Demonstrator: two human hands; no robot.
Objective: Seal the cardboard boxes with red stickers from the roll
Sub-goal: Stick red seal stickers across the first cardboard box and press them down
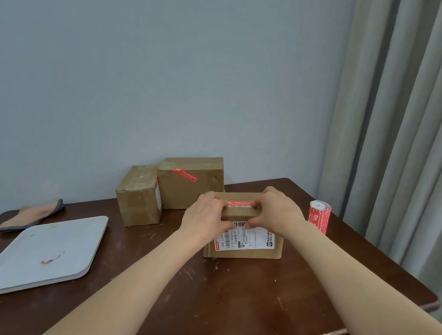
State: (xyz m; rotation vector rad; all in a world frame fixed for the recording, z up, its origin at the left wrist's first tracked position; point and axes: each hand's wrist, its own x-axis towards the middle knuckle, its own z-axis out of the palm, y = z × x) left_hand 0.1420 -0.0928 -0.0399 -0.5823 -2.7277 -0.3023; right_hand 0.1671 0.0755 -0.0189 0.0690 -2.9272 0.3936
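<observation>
2 look done already, big box (190, 188) and small box (139, 199), well left of the roll (319, 215). 3rd box (246, 250) sits nearer it: left hand (206, 216) and right hand (278, 212) grip its top, curled fingers pressing the red sticker (239, 203) down.

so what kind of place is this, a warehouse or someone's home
Probably a room in a home, not a warehouse: a scuffed dark wooden table against a plain wall, long grey curtains beside it, and only three small cardboard boxes.
</observation>
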